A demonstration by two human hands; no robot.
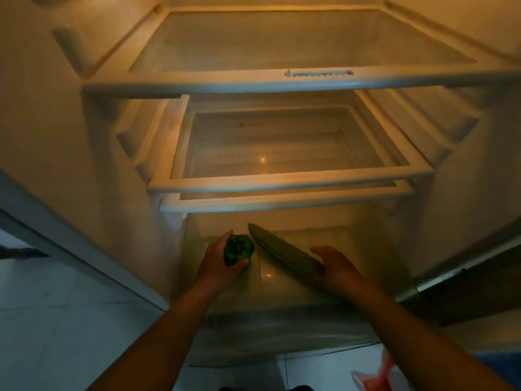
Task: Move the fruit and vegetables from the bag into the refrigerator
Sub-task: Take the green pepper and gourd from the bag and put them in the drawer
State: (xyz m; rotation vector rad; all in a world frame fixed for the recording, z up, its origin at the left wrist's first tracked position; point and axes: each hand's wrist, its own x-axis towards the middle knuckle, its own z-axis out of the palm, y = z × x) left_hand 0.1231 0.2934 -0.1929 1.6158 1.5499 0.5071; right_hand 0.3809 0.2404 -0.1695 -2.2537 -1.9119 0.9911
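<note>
Both my arms reach into the bottom compartment of the open refrigerator (282,83). My left hand (217,263) grips a green bell pepper (238,249) just above the clear crisper drawer (282,314). My right hand (337,268) holds the near end of a long dark cucumber (282,248), which slants away toward the back left, its far tip close to the pepper. A corner of a red-and-white plastic bag (377,376) lies on the floor at the bottom right.
Above the drawer sit a pulled-out glass shelf (290,180) and a wider upper shelf (282,80), both bare. The refrigerator's side walls close in left and right. Pale floor tiles (56,320) show at the lower left.
</note>
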